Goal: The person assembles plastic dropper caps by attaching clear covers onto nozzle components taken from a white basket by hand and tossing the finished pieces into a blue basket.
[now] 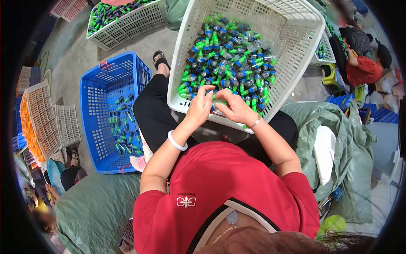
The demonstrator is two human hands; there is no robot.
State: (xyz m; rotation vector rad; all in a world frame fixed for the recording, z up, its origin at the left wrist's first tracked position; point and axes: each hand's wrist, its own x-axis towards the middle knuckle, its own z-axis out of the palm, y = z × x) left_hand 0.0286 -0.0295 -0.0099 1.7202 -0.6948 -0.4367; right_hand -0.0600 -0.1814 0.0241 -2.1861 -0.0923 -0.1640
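My left hand [200, 106], with a white bangle on its wrist, and my right hand [239, 109] meet over the near rim of a white plastic basket [306, 31]. Both are closed, with fingertips pinching a small plastic bottle-like piece [219, 102] that has green on it. My fingers hide most of its shape. Below them in the basket lies a heap of similar small pieces [230, 59], clear and dark with green tips and blue bands. The basket tilts toward me and rests between my legs.
On the left, a blue basket [94, 139] holds a looser scatter of such pieces. Another white basket [127, 31] stands beyond it. Green sacks [97, 211] lie to either side. At the right edge sits a person in a red shirt [364, 71]; more people are at lower left.
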